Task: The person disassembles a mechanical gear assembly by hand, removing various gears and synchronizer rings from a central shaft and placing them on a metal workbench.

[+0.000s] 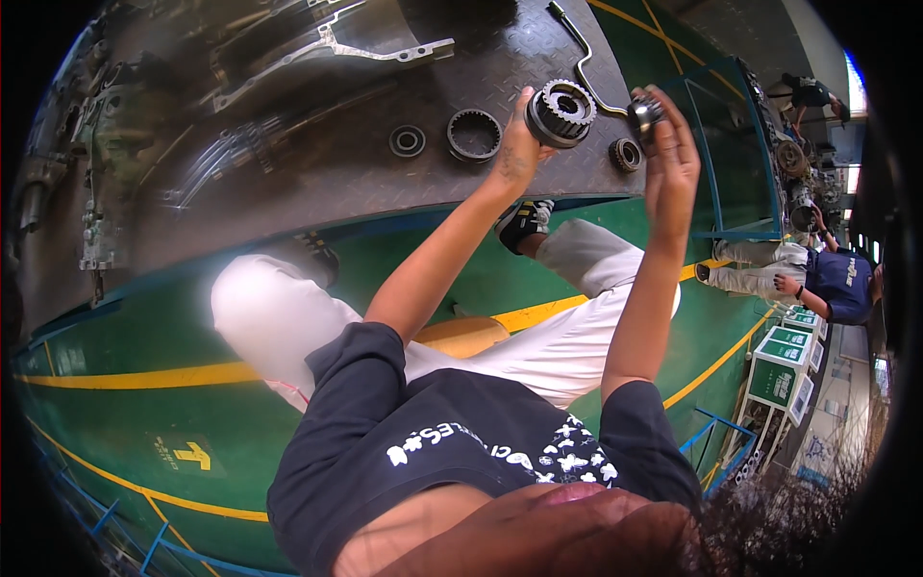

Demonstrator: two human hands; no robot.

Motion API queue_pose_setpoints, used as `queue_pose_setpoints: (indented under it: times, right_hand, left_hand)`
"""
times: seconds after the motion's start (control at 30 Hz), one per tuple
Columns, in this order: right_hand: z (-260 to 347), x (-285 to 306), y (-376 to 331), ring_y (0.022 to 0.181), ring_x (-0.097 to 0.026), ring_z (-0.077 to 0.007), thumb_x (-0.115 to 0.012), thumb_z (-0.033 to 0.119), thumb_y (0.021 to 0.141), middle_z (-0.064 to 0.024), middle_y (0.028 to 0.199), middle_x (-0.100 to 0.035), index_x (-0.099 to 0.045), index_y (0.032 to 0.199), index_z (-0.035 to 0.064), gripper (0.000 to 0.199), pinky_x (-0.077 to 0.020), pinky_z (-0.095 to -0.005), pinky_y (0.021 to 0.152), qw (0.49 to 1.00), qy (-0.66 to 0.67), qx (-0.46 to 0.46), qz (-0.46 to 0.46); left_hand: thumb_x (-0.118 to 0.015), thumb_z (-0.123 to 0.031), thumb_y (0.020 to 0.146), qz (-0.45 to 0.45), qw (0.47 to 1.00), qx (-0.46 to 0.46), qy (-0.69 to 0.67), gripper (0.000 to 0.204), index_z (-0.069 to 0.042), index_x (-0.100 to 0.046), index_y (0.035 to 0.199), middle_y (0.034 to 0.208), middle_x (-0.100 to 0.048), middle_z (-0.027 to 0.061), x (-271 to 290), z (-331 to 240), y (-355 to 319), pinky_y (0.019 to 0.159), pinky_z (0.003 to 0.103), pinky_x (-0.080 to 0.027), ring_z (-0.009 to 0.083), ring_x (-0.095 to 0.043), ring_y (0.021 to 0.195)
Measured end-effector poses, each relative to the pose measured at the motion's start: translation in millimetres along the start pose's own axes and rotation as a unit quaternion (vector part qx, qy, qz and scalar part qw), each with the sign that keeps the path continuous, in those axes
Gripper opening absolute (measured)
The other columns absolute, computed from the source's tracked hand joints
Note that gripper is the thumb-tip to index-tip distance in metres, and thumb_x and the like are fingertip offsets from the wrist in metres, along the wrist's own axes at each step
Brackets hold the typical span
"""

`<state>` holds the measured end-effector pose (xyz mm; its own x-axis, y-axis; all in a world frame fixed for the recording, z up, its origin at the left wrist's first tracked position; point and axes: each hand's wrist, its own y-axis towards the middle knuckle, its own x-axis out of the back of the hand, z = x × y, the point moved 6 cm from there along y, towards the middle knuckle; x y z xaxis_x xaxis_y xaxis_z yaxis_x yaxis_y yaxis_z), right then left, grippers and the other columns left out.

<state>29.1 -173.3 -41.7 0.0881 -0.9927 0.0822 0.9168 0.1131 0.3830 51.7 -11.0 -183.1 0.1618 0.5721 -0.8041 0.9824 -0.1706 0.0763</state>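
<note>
My left hand (pixel 517 156) grips a thick toothed gear assembly (pixel 562 115) from its left side, raised over the near edge of the metal table (pixel 317 159). To the right, my right hand (pixel 675 163) holds a small shiny gear (pixel 645 114) upright between thumb and fingers. The two parts are apart from each other. On the table left of my left hand lie an internally toothed ring (pixel 473 136) and a smaller flat ring (pixel 407 141). Between my hands, a small dark gear (pixel 626 154) rests near the table edge.
A bent crank-shaped wrench (pixel 583 60) lies beyond my hands. Metal castings (pixel 336 46) and shafts (pixel 231 159) spread over the table's left and far parts. Blue railing (pixel 711 154) stands at the right. Farther right are a person in dark blue (pixel 838 286) and green-white boxes (pixel 779 370).
</note>
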Motion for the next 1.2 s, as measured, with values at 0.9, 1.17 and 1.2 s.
queue_pose_setpoints:
  times: [0.9, 1.17, 1.2]
  right_hand:
    - [-13.1, -61.7, -11.5, 0.139, -0.061, -0.03, -0.099, 0.027, 0.074, -0.0153, 0.153, -0.062, -0.047, 0.163, 0.0108, 0.105, -0.0421, -0.0436, 0.122, 0.967, -0.218, 0.043, 0.126]
    - [-23.9, -59.1, -11.4, 0.136, -0.063, -0.0268, -0.101, 0.015, 0.072, -0.0187, 0.146, -0.065, -0.034, 0.169, 0.007, 0.118, -0.0462, -0.0409, 0.119, 0.991, -0.068, 0.026, 0.116]
    - [-25.1, -60.1, -11.4, 0.136, -0.063, -0.0267, -0.1, 0.014, 0.072, -0.0188, 0.146, -0.065, -0.032, 0.169, 0.0064, 0.119, -0.0467, -0.0408, 0.119, 0.991, -0.042, 0.029, 0.122]
  left_hand:
    - [-0.035, -0.055, 0.115, -0.083, 0.996, -0.005, 0.01, 0.057, -0.01, -0.069, 0.126, 0.114, -0.073, 0.0013, -3.1, 2.1, -6.6, 0.072, 0.025, -0.053, 0.0112, -0.07, 0.099]
    - [-0.042, -0.058, 0.112, -0.105, 0.994, 0.008, 0.042, 0.06, -0.006, -0.072, 0.113, 0.103, -0.071, 0.004, -8.6, -5.4, -13.0, 0.072, 0.03, -0.055, 0.0118, -0.067, 0.091]
    - [-0.042, -0.059, 0.112, -0.106, 0.993, 0.01, 0.047, 0.06, -0.006, -0.072, 0.112, 0.102, -0.07, 0.0036, -9.8, -5.7, -13.1, 0.072, 0.029, -0.054, 0.0115, -0.066, 0.09]
